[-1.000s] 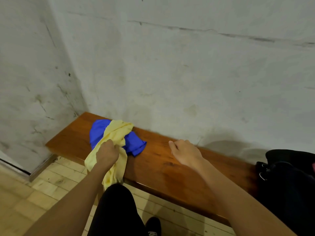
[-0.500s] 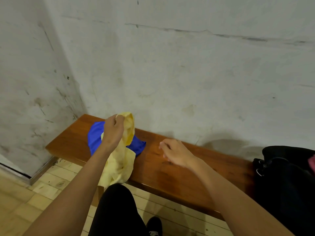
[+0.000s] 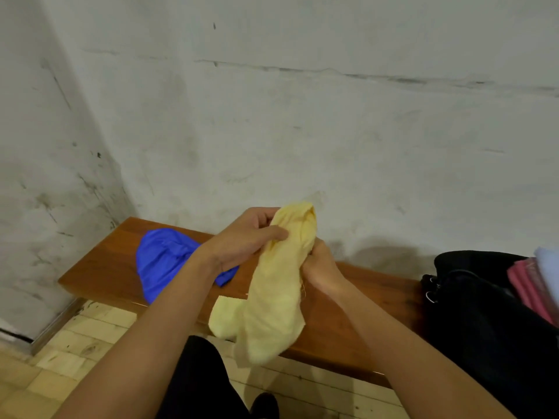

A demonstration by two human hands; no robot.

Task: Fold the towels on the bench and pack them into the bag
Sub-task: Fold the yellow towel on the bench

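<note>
yellow towel [image 3: 279, 285] gripped by left hand [image 3: 242, 240] and right hand [image 3: 320, 267]; blue towel [image 3: 165, 261] behind.

Scuffed white walls [image 3: 302, 131], pale tiled floor [image 3: 66, 367]

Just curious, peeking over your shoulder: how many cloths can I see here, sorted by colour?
Yellow: 1, the yellow towel held in both hands
Blue: 1, the blue towel on the bench
Pink: 1 showing in the black bag
Pale blue: 1 there too
Total: 4
</note>
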